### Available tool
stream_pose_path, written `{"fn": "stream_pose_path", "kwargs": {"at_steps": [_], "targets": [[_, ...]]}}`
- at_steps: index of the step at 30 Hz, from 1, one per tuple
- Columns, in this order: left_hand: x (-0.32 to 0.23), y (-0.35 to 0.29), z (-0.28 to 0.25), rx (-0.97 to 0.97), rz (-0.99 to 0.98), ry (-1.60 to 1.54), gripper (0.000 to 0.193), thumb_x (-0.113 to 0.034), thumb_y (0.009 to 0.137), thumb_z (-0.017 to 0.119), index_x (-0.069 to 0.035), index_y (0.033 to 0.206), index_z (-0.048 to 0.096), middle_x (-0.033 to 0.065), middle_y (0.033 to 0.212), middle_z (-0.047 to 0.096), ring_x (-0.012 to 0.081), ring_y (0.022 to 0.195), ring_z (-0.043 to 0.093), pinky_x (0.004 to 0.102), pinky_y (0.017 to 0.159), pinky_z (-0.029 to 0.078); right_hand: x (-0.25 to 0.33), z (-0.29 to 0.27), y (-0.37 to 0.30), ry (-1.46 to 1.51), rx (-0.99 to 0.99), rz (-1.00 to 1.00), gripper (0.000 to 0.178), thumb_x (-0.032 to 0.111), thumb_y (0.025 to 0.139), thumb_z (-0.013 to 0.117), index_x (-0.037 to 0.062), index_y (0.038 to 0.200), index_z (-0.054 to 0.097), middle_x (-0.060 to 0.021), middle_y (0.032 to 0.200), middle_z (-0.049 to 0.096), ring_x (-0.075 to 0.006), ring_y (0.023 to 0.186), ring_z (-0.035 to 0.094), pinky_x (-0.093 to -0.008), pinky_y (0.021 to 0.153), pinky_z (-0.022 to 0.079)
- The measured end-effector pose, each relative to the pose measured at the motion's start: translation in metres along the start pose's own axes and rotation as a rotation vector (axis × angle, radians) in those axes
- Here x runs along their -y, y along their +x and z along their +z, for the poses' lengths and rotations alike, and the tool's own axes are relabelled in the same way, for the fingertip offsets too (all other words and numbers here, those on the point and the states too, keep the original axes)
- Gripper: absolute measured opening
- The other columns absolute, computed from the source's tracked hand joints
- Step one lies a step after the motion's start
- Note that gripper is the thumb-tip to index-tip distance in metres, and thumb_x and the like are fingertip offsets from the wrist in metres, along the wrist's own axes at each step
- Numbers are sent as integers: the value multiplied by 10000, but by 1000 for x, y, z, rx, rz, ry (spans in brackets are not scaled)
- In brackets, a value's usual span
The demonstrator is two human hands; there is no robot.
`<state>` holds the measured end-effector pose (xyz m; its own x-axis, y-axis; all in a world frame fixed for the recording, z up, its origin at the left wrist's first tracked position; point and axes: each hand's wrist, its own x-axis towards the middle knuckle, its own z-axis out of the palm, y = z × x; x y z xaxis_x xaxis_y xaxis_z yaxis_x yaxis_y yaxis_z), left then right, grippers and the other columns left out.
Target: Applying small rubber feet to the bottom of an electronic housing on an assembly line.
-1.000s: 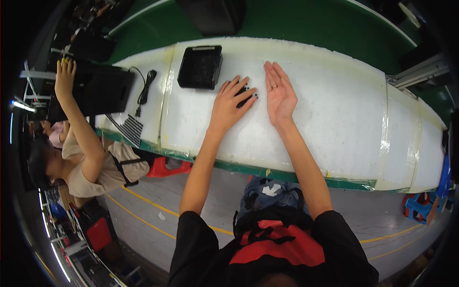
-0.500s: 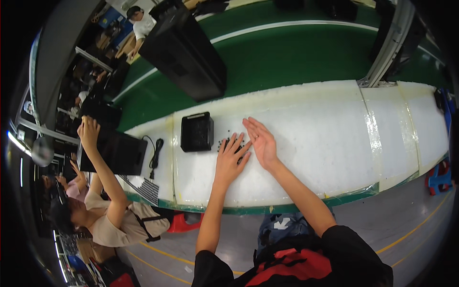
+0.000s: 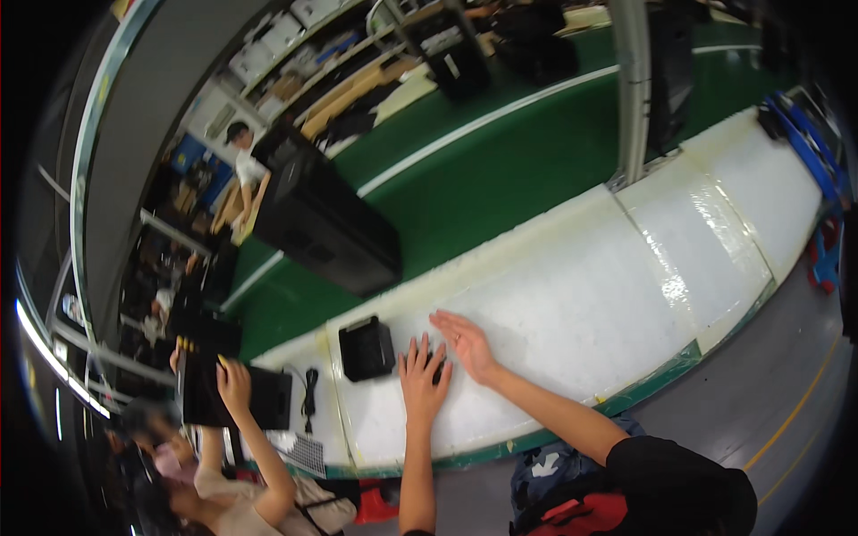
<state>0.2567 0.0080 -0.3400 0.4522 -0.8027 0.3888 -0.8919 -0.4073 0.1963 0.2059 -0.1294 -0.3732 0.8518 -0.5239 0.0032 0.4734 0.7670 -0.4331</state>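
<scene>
Two bare hands work over one white table (image 3: 545, 304). The left hand (image 3: 422, 380) lies palm down, its fingers slightly apart. The right hand (image 3: 469, 348) is flat and open, fingers together, turned on its edge with the palm toward the left fingers. The two hands are close together; whether they touch, I cannot tell.

Small black bits (image 3: 437, 364) lie under and between the left fingers; they are too small and too covered to count. One black tray (image 3: 385, 349) sits just left of the left fingers. Farther left of them are one black cord (image 3: 309, 393), one perforated sheet (image 3: 305, 453) and one black box (image 3: 270, 399) with a co-worker's two hands (image 3: 234, 386) at it. Beyond the fingertips, past the table's far edge, stands one tall black case (image 3: 335, 219), with one person in white (image 3: 249, 168) behind it.

Compared with half a second ago, the view is tilted, so the table slopes up to the right and more of the room shows. Fewer bits show around the left fingers. The tray keeps its place beside them. Only one co-worker's hand showed at the box then.
</scene>
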Motion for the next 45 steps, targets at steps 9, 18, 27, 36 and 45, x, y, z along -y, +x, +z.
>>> {"fn": "stream_pose_path", "kwargs": {"at_steps": [9, 18, 27, 36, 45], "targets": [[13, -11, 18, -65, 6, 0, 254, -291, 884, 698, -205, 1112, 768, 121, 1376, 597, 363, 1316, 500, 610, 1114, 300, -9, -8, -1, 79, 15, -20, 450, 77, 998, 450, -114, 1405, 417, -228, 1428, 508, -283, 1389, 445, -362, 1193, 318], [38, -30, 37, -141, 19, -30, 347, -227, 933, 633, -36, 1219, 677, 228, 1320, 606, 390, 1280, 519, 562, 1081, 345, -30, -24, 5, 32, 47, -42, 440, 72, 1002, 426, -121, 1397, 408, -246, 1427, 502, -289, 1375, 462, -355, 1195, 315], [26, -20, 41, -92, 176, 71, 406, -259, 988, 529, -69, 1341, 596, 204, 1433, 525, 419, 1330, 461, 576, 1091, 335, -28, -29, 17, -303, 65, -136, 476, 151, 955, 474, -6, 1405, 484, -148, 1406, 566, -264, 1358, 475, -410, 1155, 330], [11, -9, 31, -198, -64, -51, 287, -161, 973, 563, 47, 1136, 674, 238, 1286, 619, 410, 1235, 545, 537, 1064, 380, -6, -13, 6, 6, 80, 5, 448, 118, 1025, 382, -96, 1419, 406, -209, 1437, 511, -247, 1397, 441, -355, 1211, 278], [-14, -11, 14, -25, -10, 32, 453, -235, 926, 582, -48, 1339, 598, 198, 1479, 477, 398, 1407, 388, 590, 1157, 224, -10, -11, 3, 69, 89, 24, 467, 161, 1031, 391, -52, 1447, 399, -195, 1463, 492, -236, 1428, 396, -370, 1219, 247]]}}
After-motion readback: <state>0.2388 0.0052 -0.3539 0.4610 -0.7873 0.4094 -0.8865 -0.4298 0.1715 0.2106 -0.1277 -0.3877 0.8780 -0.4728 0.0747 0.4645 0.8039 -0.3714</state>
